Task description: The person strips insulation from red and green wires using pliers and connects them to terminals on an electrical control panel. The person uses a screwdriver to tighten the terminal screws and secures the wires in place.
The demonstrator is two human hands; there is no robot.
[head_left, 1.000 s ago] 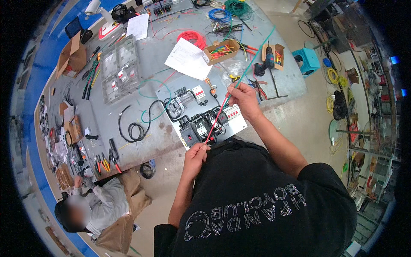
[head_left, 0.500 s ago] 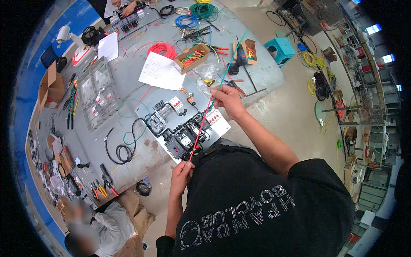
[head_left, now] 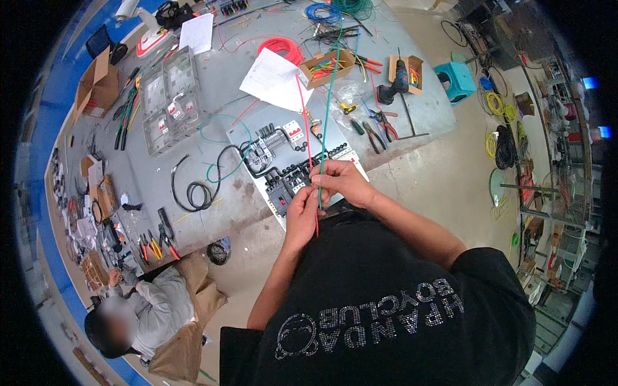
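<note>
My left hand (head_left: 301, 217) is closed on a thin red wire (head_left: 305, 112), whose lower end pokes out below the fingers. Touching it, my right hand (head_left: 347, 183) pinches a green wire (head_left: 327, 109) that runs up across the table. Fingers overlap where both wires cross, so exactly which fingertips grip each one is partly hidden. Beneath and beyond the hands lies a white mounting plate (head_left: 278, 217) with black breakers, a contactor and black wiring. A small breaker with red levers (head_left: 293, 131) sits on its far part, and a terminal row is partly covered by my hands.
Right of the plate lie pliers (head_left: 373, 137), a cordless drill (head_left: 394, 87) and a box of coloured wire pieces (head_left: 328, 67). A paper sheet (head_left: 277, 80) and red wire coil (head_left: 280, 47) lie beyond. Leftward are a black cable (head_left: 201, 193) and clear case (head_left: 151, 96). Another person (head_left: 161, 302) sits lower left.
My hands have come together from wide apart, the right moving down and the left up. The red wire, earlier stretched between them, now stands upward beside the green one. The view has shifted.
</note>
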